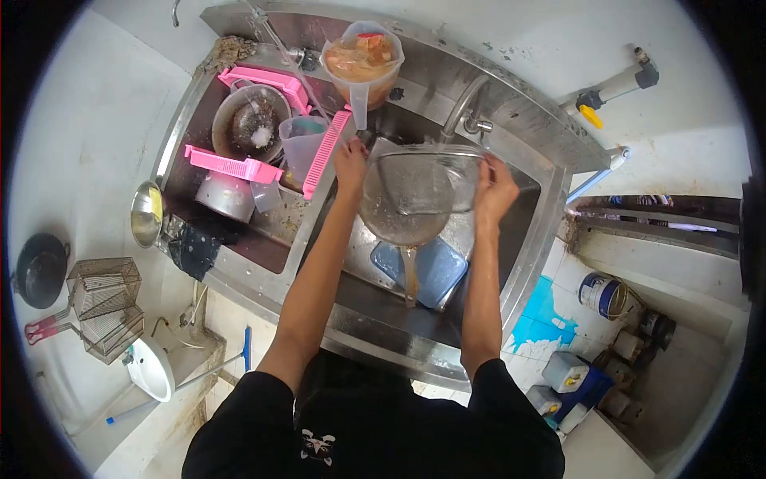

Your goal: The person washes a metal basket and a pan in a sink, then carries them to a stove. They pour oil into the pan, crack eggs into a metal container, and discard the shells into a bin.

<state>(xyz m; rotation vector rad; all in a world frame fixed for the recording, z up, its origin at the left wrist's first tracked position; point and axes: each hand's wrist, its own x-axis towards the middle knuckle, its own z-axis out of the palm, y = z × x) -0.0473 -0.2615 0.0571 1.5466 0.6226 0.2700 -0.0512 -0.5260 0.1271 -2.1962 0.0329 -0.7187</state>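
In the right basin of the steel sink point(528, 219), my right hand point(496, 190) has its fingers closed on the edge of a clear rectangular container or lid point(427, 180). My left hand point(351, 164) is at the left side, by the rim of a round, translucent vessel point(407, 227) with a handle pointing toward me; its fingers are bent and what they grip is unclear. The clear piece lies over the round vessel, beneath the curved faucet point(463, 104). Below them, bluish containers point(443, 271) rest on the basin floor.
The left basin holds a dirty pot point(251, 124), an upturned metal pot point(226, 195), a clear jug point(303, 148) and pink racks point(327, 156). A jug of orange contents point(363, 64) stands on the back ledge. A metal bowl point(147, 214) hangs at the left edge.
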